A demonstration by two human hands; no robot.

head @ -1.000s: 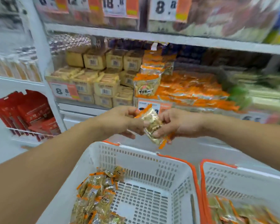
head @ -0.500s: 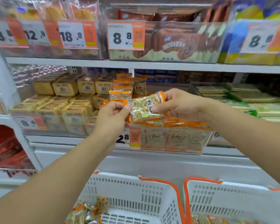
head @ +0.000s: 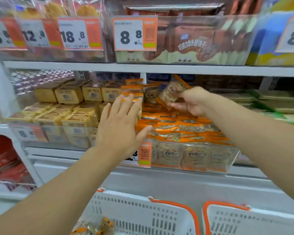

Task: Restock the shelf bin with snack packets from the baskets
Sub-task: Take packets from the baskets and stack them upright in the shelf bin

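My right hand [head: 190,100] pinches one snack packet [head: 172,92] by its near edge and holds it tilted above the rear of the shelf bin [head: 193,158]; my left hand [head: 120,122] is flat, fingers straight, its fingertips against the upright stack of packets [head: 132,91] at the bin's left side, gripping nothing. The step in hand, as I judge it, is placement — I should lower the packet label-forward into the gap just right of the stack while the left hand braces that stack against toppling. The bin is already heaped to its clear front wall, so open room lies only toward the back; the upper shelf edge [head: 159,69] hangs close overhead and limits lift. More packets wait in the left basket [head: 143,216] below; what the right basket [head: 244,221] holds is out of view.
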